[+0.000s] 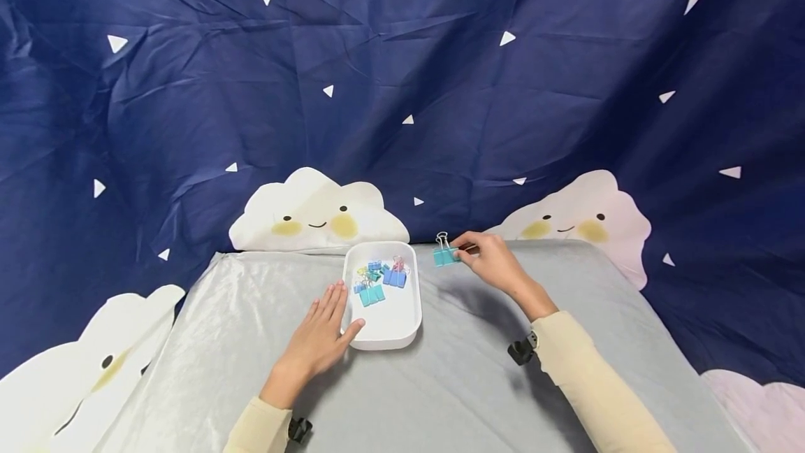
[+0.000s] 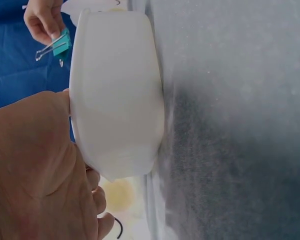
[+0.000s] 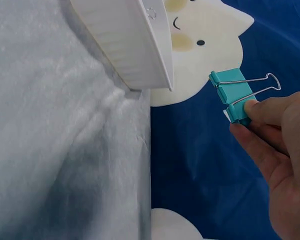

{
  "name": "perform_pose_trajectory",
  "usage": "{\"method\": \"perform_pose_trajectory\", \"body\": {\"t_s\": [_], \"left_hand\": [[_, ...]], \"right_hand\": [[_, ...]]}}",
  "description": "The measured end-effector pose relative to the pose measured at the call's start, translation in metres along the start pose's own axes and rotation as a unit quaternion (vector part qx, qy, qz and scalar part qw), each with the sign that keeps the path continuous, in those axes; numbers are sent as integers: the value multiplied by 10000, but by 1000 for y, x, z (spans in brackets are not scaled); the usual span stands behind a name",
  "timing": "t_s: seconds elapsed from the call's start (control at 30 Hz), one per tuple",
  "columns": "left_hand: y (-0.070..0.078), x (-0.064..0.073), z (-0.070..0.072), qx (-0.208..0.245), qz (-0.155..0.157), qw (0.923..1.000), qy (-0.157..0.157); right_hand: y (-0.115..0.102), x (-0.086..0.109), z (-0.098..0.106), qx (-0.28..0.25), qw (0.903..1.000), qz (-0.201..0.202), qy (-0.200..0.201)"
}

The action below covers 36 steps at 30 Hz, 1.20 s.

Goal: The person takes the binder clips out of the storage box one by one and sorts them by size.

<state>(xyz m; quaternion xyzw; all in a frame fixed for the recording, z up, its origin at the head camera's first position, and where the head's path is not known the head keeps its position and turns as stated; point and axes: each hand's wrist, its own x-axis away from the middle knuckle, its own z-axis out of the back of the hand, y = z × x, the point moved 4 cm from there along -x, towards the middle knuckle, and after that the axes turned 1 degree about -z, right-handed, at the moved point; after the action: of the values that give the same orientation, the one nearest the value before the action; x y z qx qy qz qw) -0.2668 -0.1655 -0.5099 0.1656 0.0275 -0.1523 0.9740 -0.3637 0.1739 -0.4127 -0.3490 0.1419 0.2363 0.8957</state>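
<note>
A white plastic box point(image 1: 383, 324) stands on the grey cloth, with several binder clips point(image 1: 371, 295) in teal, blue, pink and yellow lying inside. My left hand point(image 1: 319, 331) rests at the box's left rim, fingers straight and thumb over the edge. To the right of the box, my right hand point(image 1: 493, 261) pinches a large teal binder clip point(image 1: 445, 256) between thumb and fingers, held above the cloth. In the right wrist view that teal binder clip point(image 3: 235, 92) shows its wire handles, gripped at one end of its body.
A grey cloth point(image 1: 459, 397) covers the table around the box. Behind the table's far edge hangs a dark blue curtain point(image 1: 377, 124) printed with white clouds and triangles. Both wrists wear a small black device point(image 1: 520, 351).
</note>
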Motion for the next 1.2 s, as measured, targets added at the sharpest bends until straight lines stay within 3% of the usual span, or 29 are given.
{"method": "perform_pose_trajectory", "body": {"t_s": [0.53,0.8,1.2], "left_hand": [[-2,-1,1,-70,-126,9999,47],[-2,0,0,-132,-138,9997,126],[-4,-1,0,33,-122,9999,33]], "right_hand": [[27,5,13,-27,9991,-363,229],[39,5,8,77,9990,-328,282],[62,7,-3,77,9970,-725,247]]}}
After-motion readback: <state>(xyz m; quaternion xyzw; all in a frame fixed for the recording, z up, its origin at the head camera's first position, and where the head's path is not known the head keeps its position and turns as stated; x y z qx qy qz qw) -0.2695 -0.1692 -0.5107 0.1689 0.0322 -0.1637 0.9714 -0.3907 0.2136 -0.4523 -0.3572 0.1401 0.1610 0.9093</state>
